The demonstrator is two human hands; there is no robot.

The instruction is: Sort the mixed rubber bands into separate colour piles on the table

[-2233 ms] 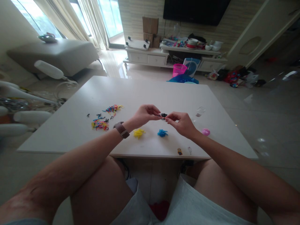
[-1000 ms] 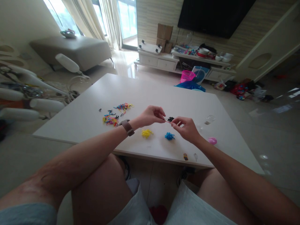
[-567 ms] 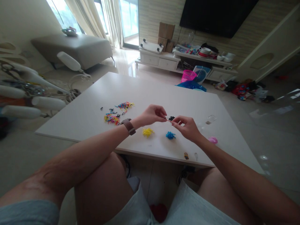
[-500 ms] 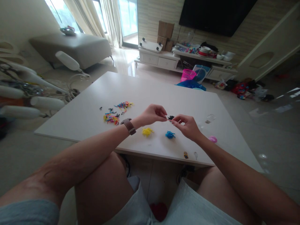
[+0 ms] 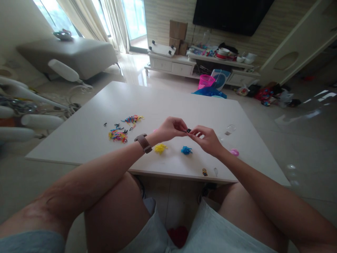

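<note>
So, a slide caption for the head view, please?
Left hand and right hand close together over a white table, near a yellow pile and a blue pile.

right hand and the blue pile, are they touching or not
Apart. The head view shows white tabletop between the right hand and the blue pile, which lies below the fingers in the picture.
</note>
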